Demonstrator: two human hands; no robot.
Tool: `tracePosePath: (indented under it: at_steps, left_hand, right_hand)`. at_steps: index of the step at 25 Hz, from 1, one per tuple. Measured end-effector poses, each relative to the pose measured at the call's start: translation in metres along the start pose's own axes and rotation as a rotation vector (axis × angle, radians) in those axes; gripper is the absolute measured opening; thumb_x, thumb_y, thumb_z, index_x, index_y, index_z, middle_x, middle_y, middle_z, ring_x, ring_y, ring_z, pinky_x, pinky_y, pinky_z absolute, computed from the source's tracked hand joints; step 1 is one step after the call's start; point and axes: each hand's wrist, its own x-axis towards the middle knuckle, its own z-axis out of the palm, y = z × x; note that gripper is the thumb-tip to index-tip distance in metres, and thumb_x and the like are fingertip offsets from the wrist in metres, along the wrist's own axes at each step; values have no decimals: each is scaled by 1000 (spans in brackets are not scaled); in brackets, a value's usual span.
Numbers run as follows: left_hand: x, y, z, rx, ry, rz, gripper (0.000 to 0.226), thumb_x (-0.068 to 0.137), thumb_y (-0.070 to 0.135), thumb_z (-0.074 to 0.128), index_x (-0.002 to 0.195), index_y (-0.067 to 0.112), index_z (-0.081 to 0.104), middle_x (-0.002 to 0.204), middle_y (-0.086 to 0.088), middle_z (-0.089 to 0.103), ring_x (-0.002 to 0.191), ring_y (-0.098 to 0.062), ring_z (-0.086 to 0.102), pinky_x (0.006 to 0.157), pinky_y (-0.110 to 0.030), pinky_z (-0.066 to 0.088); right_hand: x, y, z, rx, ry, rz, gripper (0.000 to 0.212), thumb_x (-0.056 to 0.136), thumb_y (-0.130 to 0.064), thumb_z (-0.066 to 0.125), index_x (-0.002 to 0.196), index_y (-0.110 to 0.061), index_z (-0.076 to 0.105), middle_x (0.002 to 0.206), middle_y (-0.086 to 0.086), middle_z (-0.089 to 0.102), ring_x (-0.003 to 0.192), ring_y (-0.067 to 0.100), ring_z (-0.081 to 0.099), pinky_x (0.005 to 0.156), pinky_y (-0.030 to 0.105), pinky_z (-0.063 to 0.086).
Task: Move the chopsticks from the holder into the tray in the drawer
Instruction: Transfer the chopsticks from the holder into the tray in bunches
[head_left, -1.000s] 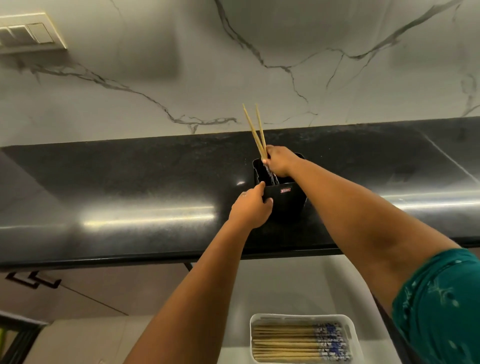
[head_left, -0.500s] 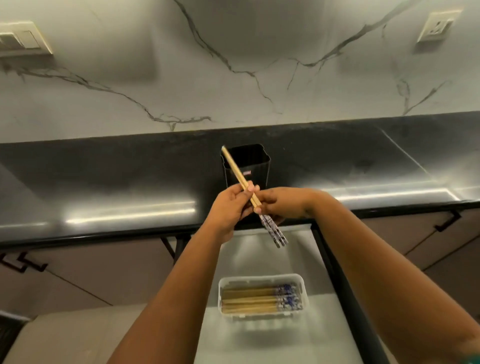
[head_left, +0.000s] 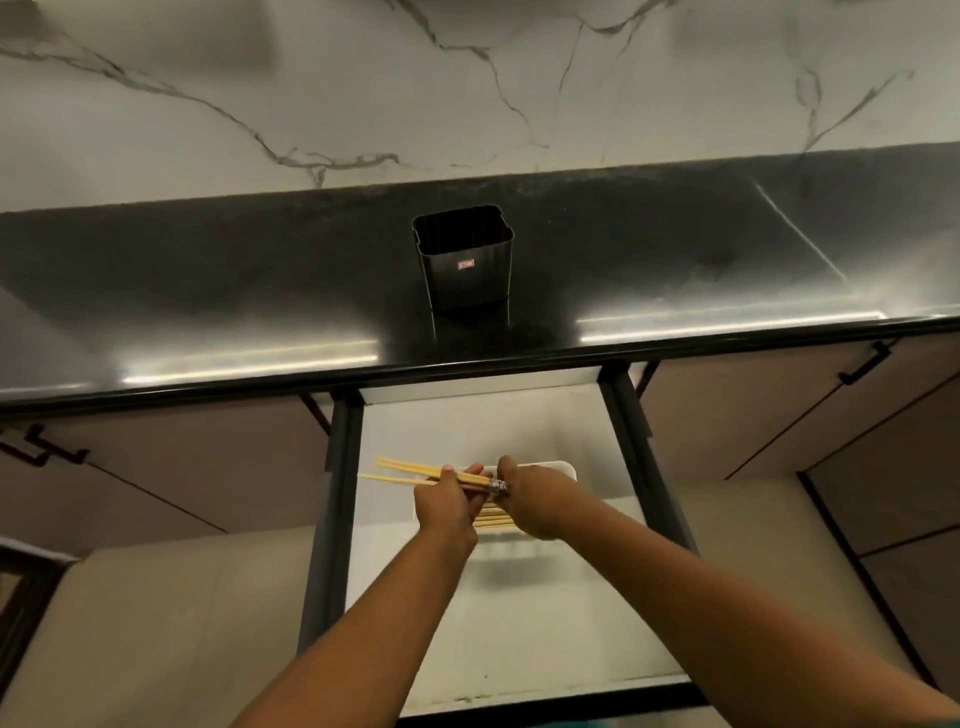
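Head view: both hands, left hand (head_left: 448, 506) & right hand (head_left: 535, 499), pinch pale wooden chopsticks (head_left: 410, 474) horizontal, tips pointing left, directly above white plastic tray (head_left: 566, 470); axis approx. parallel to chopsticks already in it.

Two bare forearms rise from the bottom edge toward the white rectangular plastic tray (head_left: 563, 469). The left hand (head_left: 448, 506) and right hand (head_left: 540, 501) wear no gloves, rings or watch. A sliver of teal fabric shows at the lower right corner.
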Motion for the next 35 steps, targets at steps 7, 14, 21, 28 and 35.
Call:
tracePosePath:
  at_steps: [7,14,21,28,35]
  left_hand:
    - [21,-29,-23,26,49,-5,33,90,-3,56,122,-2,49,109,-24,63,94,-36,65,69,-41,58]
    - [82,16,-73,344,209,93,20,89,-2,55,97,16,50,105,-14,60,80,-19,58,70,-28,49]
    - [110,3,-91,1031,-100,-30,38,102,23,37,140,20,35,138,-8,47,119,-25,48,96,-37,43]
    - [123,5,-92,1046,-126,-33,41,99,10,39,140,20,36,133,-6,50,101,-16,44,83,-30,41]
    - [113,-2,-99,1740,-171,701,52,93,18,52,142,17,34,147,-10,39,136,-28,35,115,-44,12]
  right_hand:
    - [6,21,59,-233,167,-171,33,94,-16,43,127,-13,44,115,9,65,95,29,67,75,42,56]
    - [38,75,69,-247,152,-126,37,99,-41,36,126,-20,49,123,3,61,108,23,57,92,35,44]
    - [66,70,86,-389,-16,5,41,95,-28,42,135,-17,40,136,7,48,125,27,45,105,40,36]
    - [67,72,86,-164,65,129,50,84,-10,65,130,-14,45,134,7,47,122,25,48,100,36,44]
    - [54,81,82,62,108,232,31,96,-14,48,126,-13,54,133,6,51,114,24,56,94,37,51]
